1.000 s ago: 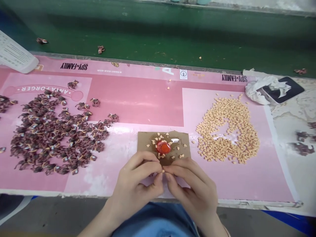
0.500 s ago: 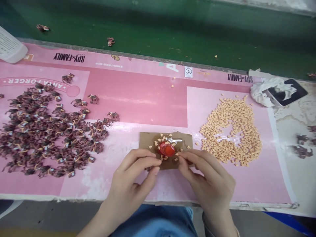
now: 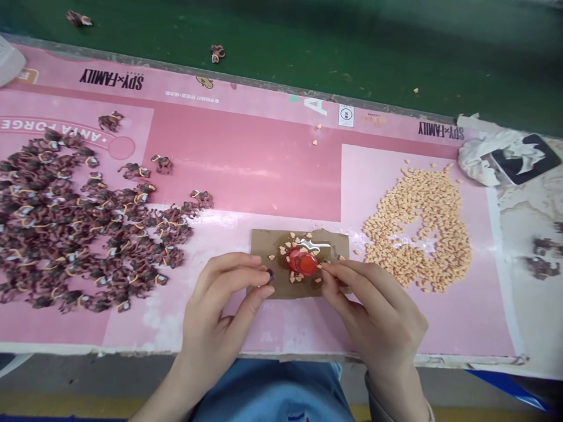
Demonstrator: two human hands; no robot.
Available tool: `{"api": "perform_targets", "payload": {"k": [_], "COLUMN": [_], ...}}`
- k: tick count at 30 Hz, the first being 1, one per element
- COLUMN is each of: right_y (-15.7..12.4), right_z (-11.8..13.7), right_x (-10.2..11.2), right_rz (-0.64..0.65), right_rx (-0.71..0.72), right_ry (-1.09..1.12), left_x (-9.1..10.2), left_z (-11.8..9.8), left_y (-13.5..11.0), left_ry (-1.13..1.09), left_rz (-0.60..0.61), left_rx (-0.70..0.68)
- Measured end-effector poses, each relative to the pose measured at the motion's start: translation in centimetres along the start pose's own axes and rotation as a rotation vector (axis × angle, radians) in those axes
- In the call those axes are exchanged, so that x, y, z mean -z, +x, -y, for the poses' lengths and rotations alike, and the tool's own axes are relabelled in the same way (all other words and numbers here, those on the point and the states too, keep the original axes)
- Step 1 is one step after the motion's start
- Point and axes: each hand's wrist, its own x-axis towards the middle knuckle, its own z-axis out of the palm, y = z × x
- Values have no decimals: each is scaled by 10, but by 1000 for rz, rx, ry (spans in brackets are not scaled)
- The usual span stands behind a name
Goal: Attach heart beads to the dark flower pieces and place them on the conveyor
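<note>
My left hand (image 3: 226, 308) pinches a small dark figurine (image 3: 270, 274) between thumb and fingers; most of it is hidden. In my right hand (image 3: 380, 308) a tiny beige piece (image 3: 320, 266) is held at the fingertips, close to a shiny red cap (image 3: 307, 265). That cap rests on a brown cardboard piece (image 3: 260, 239), with several loose beige bits around it and a glossy wet patch behind.
At left spreads a pile of brown figurines (image 3: 101, 217) with yellow and white details. A heap of beige pieces (image 3: 422, 199) lies at right. Crumpled tissue (image 3: 479, 155) rests by a dark tray (image 3: 543, 158). Beyond the pink sheet (image 3: 246, 164) runs a green surface (image 3: 281, 53).
My left hand has drawn left, away from the red cap, bringing the dark figurine at its fingertips into sight. The right fingertips stay beside the cap. The camera view has shifted slightly.
</note>
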Motion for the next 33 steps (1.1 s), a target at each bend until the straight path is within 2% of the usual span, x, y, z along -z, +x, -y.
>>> {"api": "perform_targets", "payload": {"k": [5, 14, 22, 26, 33], "right_y": [2, 3, 2, 11, 19], "right_z": [1, 1, 18, 26, 28], "right_x": [4, 8, 19, 16, 13], "right_rz": [7, 9, 25, 37, 49], "right_rx": [28, 34, -228, -199, -136], "right_ry": [-3, -8, 395, 470, 429], "left_x": [3, -6, -7, -10, -12], "left_z": [-3, -8, -15, -17, -18], "left_y": [2, -4, 5, 9, 8], "left_ry": [-10, -108, 5, 59, 90], "left_rz": [79, 36, 32, -5, 22], "left_rx": [-101, -122, -251, -291, -326]}}
